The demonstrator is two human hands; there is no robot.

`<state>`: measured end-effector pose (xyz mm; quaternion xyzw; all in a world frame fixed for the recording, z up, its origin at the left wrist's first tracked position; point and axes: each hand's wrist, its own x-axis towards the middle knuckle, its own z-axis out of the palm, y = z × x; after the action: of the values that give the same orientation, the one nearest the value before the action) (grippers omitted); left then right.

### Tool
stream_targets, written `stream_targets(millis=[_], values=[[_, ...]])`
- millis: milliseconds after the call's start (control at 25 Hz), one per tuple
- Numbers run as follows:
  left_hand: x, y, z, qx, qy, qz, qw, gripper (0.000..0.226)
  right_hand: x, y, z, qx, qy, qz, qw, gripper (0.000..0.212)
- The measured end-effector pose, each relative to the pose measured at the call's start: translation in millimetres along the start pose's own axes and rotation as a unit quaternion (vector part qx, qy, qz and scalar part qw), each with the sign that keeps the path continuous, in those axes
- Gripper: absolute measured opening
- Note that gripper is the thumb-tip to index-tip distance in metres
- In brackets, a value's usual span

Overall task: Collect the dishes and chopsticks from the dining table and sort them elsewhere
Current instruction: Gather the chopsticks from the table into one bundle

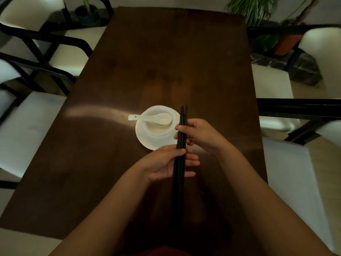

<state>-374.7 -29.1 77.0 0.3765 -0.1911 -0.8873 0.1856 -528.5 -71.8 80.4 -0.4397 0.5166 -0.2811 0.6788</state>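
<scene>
A bundle of several black chopsticks [180, 182] points away from me above the dark wooden table [110, 154]. My left hand [166, 163] grips the bundle near its middle. My right hand [199, 134] pinches it higher up, close to the tips. Just beyond the hands stands a stack of white dishes: a plate [142, 139] with a bowl [156, 133] on it. White ceramic spoons [153, 118] lie nested in the bowl, their handles sticking out to the left.
White-cushioned chairs with black frames line both long sides of the table [24, 130] [287, 163]. Potted plants [258, 13] stand beyond the far end. The far half of the table holds nothing.
</scene>
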Motion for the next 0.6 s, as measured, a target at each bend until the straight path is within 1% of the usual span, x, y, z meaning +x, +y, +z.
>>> stream_targets(millis=[120,200,240,320,360,440,520,600], values=[[-1.6,-11.4,-7.8,0.002,0.016,0.005,1.000,0.031,1.1,-0.6,-2.5,0.026,0.077,-0.008,0.997,0.014],[-9.5,-27.2,-22.2,0.012,0.039,-0.023,0.999,0.046,-3.7,-3.0,-13.6,0.057,0.146,-0.024,0.987,0.016],[-14.4,-37.3,-30.5,-0.006,0.047,-0.039,0.998,0.052,-7.4,-4.0,-19.4,0.061,0.175,-0.034,0.982,0.017],[-22.5,-58.5,-43.1,-0.105,0.064,-0.042,0.991,0.056,-15.8,-4.3,-25.4,0.035,0.227,-0.053,0.972,0.016],[-23.0,-67.9,-46.8,-0.180,0.074,-0.019,0.981,0.055,-19.5,-4.2,-24.4,0.018,0.249,-0.064,0.966,0.014],[-16.7,-80.4,-48.6,-0.316,0.100,0.058,0.942,0.052,-24.6,-2.9,-15.9,0.000,0.275,-0.089,0.957,0.012],[-7.1,-81.2,-48.7,-0.369,0.149,0.116,0.910,0.049,-28.0,0.0,-3.3,0.009,0.281,-0.104,0.954,0.012],[-1.9,-73.7,-50.8,-0.365,0.208,0.143,0.896,0.046,-31.8,3.5,6.3,0.036,0.284,-0.109,0.952,0.013]])
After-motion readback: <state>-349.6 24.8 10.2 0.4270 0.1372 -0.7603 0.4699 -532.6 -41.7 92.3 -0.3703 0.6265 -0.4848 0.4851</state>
